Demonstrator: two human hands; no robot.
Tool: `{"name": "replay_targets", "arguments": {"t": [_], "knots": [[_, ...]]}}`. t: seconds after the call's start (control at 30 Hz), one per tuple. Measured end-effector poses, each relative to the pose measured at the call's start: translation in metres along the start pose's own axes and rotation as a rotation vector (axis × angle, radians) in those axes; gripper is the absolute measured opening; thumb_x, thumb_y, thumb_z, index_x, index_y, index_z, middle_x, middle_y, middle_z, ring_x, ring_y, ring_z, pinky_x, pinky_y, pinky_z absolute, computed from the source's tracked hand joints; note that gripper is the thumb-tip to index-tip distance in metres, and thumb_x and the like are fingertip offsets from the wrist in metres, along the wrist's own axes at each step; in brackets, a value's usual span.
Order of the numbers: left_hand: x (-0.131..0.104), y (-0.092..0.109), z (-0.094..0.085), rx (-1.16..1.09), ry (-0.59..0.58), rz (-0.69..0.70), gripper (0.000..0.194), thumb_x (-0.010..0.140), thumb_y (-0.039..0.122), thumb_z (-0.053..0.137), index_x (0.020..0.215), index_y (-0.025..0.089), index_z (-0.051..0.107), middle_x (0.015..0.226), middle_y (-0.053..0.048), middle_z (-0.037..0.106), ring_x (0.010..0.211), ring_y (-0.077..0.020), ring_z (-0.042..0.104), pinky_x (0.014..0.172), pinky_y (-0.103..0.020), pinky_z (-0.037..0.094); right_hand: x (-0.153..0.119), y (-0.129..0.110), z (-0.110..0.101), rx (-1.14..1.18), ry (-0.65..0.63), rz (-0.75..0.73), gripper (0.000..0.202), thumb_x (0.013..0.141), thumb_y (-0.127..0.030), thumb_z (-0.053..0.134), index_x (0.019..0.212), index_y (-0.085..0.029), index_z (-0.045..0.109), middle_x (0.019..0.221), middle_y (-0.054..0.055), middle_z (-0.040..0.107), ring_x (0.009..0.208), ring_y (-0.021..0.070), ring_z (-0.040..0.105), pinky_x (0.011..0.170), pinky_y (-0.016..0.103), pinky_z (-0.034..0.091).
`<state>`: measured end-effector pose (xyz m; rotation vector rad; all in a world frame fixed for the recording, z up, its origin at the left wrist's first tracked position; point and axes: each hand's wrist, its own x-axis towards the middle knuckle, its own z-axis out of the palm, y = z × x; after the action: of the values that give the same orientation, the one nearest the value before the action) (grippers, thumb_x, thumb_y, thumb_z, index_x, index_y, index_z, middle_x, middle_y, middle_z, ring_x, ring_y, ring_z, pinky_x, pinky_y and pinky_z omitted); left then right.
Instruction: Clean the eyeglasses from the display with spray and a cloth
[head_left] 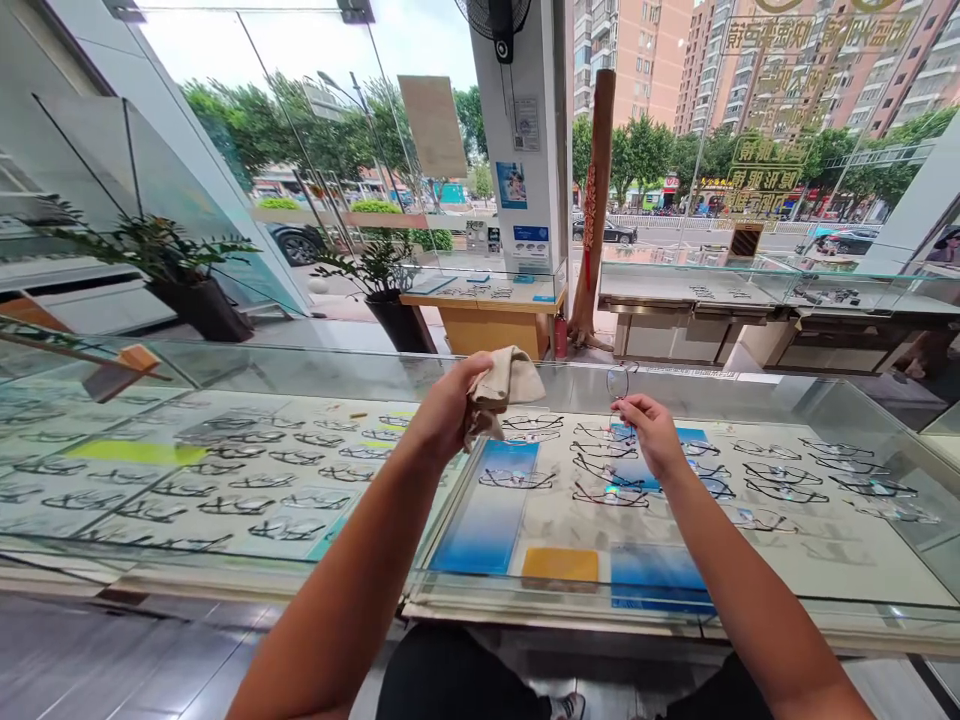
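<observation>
My left hand (448, 405) is closed on a crumpled beige cloth (511, 385), raised over the glass display counter (330, 362). To the right, my right hand (651, 430) pinches a pair of thin-framed glasses (619, 382) between its fingertips, with the lens upright above the fingers. Cloth and glasses are apart. Below the hands, rows of eyeglasses (517, 480) lie inside the counter, seen through its glass top. A blue panel (487, 510) and a yellow cloth or pad (560, 566) lie among them.
Several potted plants stand beyond the counter, one in a dark pot (401, 322) near the middle. A wooden display table (495, 325), a red fire extinguisher (560, 336) and a tall wooden post (600, 190) are behind it. A wooden piece (124, 370) rests at the left.
</observation>
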<state>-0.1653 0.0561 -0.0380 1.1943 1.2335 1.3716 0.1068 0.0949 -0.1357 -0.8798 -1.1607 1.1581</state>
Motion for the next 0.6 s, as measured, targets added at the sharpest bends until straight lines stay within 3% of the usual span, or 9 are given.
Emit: {"name": "replay_targets", "arguments": {"t": [0.1,0.2,0.3,0.43,0.6], "knots": [[-0.002,0.023,0.032,0.027,-0.179,0.150,0.042,0.063,0.049,0.078,0.085,0.020,0.057,0.067,0.004,0.053,0.054,-0.0094,0.049,0.047,-0.021,0.039,0.001,0.000,0.000,0.004,0.011,-0.007,0.033,0.065,-0.055,0.089,0.073,-0.025,0.075,0.081,0.003,0.076,0.075,0.0181,0.054,0.075,0.036,0.042],[-0.006,0.040,0.058,0.052,-0.241,0.285,0.038,0.063,0.041,0.081,0.080,0.020,0.055,0.069,0.004,0.055,0.058,-0.0097,0.053,0.050,-0.020,0.041,0.000,0.001,0.000,0.009,0.026,-0.016,0.033,0.066,-0.054,0.088,0.072,-0.025,0.075,0.080,0.003,0.076,0.073,0.0175,0.053,0.074,0.035,0.043],[-0.008,0.047,0.077,0.036,-0.273,0.320,0.030,0.068,0.042,0.075,0.078,0.020,0.057,0.068,0.003,0.055,0.058,-0.0100,0.052,0.050,-0.021,0.043,-0.001,0.003,0.001,0.014,0.035,-0.024,0.033,0.067,-0.054,0.088,0.072,-0.024,0.075,0.080,0.003,0.076,0.072,0.0170,0.052,0.074,0.035,0.043],[-0.005,0.043,0.085,0.073,-0.315,0.345,0.030,0.073,0.049,0.064,0.073,0.019,0.059,0.066,0.002,0.052,0.058,-0.0112,0.047,0.050,-0.023,0.042,-0.001,0.003,0.000,0.020,0.045,-0.030,0.033,0.067,-0.054,0.088,0.072,-0.024,0.075,0.078,0.002,0.075,0.071,0.0166,0.052,0.073,0.034,0.043],[-0.007,0.040,0.077,0.280,-0.350,0.476,0.029,0.082,0.046,0.057,0.070,0.020,0.056,0.070,0.000,0.054,0.065,-0.0137,0.048,0.060,-0.027,0.043,-0.004,0.000,-0.004,0.046,0.059,-0.036,0.029,0.068,-0.050,0.087,0.070,-0.024,0.073,0.076,0.001,0.073,0.073,0.0164,0.053,0.073,0.034,0.042]]}}
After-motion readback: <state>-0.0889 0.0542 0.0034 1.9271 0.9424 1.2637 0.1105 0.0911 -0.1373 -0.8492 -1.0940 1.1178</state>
